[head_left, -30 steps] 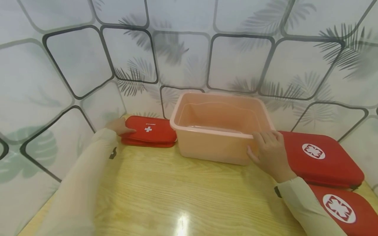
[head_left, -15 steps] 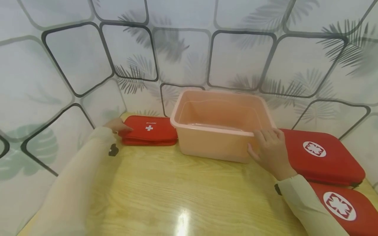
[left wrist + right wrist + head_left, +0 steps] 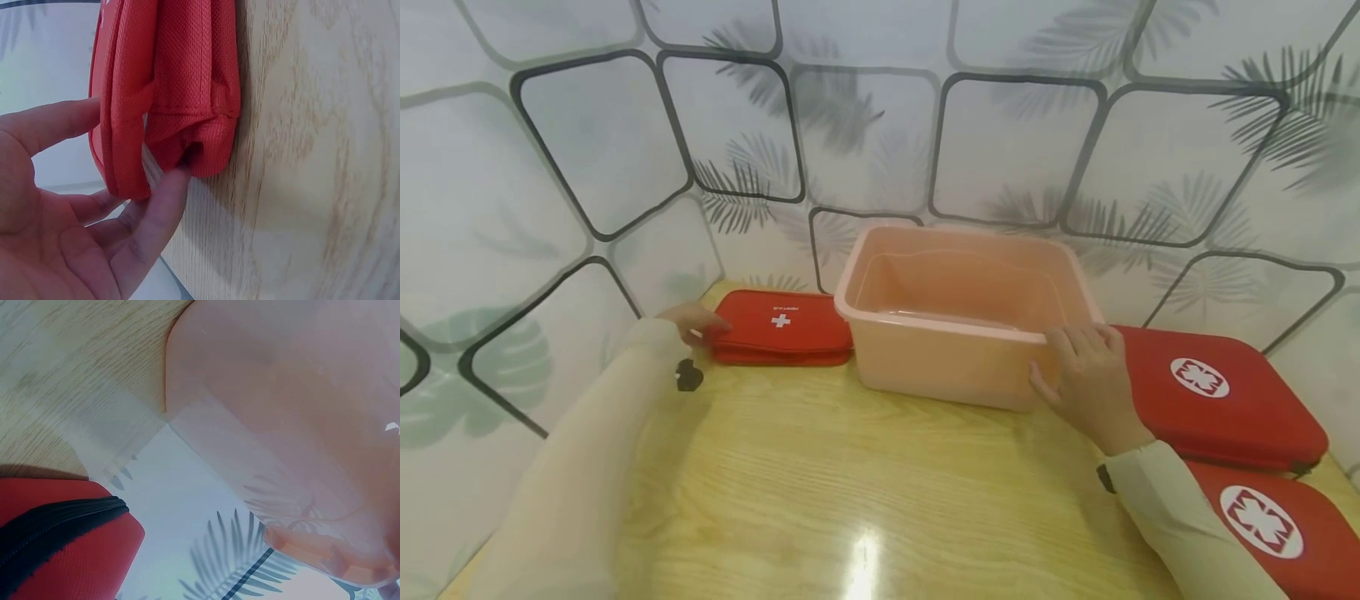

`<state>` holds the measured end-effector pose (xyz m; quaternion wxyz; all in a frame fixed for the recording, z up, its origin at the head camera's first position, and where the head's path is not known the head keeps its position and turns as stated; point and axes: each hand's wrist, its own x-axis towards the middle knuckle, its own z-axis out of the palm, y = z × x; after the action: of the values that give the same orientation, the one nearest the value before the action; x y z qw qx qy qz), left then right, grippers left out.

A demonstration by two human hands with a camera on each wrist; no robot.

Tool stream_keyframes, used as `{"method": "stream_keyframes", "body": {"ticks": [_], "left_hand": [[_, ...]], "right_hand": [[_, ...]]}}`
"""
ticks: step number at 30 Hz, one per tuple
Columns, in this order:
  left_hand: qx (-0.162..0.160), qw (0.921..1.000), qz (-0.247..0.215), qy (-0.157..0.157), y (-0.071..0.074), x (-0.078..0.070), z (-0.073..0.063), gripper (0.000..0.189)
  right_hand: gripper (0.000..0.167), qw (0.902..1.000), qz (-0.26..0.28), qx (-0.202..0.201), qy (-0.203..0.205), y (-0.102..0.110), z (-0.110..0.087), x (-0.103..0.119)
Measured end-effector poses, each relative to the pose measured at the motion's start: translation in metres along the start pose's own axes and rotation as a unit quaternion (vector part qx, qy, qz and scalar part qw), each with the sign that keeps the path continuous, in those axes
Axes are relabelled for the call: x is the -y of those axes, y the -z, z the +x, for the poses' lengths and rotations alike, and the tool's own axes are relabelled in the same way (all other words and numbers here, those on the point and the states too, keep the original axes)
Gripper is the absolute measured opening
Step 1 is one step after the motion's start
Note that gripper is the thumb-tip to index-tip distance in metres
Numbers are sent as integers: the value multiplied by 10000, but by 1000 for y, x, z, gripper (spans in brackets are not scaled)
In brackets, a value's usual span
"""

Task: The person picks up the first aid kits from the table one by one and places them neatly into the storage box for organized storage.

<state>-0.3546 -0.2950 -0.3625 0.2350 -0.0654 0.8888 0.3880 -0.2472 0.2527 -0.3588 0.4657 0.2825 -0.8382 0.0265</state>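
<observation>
A red first-aid pouch (image 3: 805, 329) with a white cross lies on the table, just left of a peach plastic bin (image 3: 947, 362). My left hand (image 3: 688, 321) is at the pouch's left end. In the left wrist view, its thumb presses the top face while fingers (image 3: 165, 206) curl round the end of the upper layer, pinching it; a gap shows between upper and lower layers. My right hand (image 3: 1090, 375) grips the bin's front right rim, fingers over the edge and thumb outside. The right wrist view shows mostly the bin's side (image 3: 269, 425).
Two larger red first-aid cases lie on the right: a rear case (image 3: 1217, 417) beside the bin and a front case (image 3: 1322, 533) partly behind the right sleeve. The wood-grain table (image 3: 820, 483) meets a patterned wall (image 3: 865, 142) behind the bin and at left.
My left hand has drawn slightly left, its fingers moving from the pouch's top towards its left end. The right hand stays on the bin's rim. The head view has shifted a little.
</observation>
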Motion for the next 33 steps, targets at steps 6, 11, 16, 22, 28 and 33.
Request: {"method": "stream_keyframes", "body": {"ticks": [6, 11, 16, 22, 28, 33], "left_hand": [[52, 9993, 363, -54, -1, 0, -3, 40], [145, 9993, 332, -45, -1, -1, -7, 20], [182, 9998, -108, 25, -1, 2, -6, 22], [127, 9981, -555, 243, -4, 5, -5, 16], [242, 9972, -674, 207, -6, 3, -10, 57], [439, 9933, -1071, -9, -5, 7, -7, 59]], "right_hand": [[37, 10000, 50, -29, -22, 0, 0, 0], [37, 10000, 64, -57, -27, 0, 0, 0], [36, 10000, 57, -68, 2, 0, 1, 0], [35, 10000, -2, 1, 33, 1, 2, -1], [35, 10000, 10, 11, 23, 1, 2, 0], [35, 10000, 15, 47, -4, 1, 0, 0]]}}
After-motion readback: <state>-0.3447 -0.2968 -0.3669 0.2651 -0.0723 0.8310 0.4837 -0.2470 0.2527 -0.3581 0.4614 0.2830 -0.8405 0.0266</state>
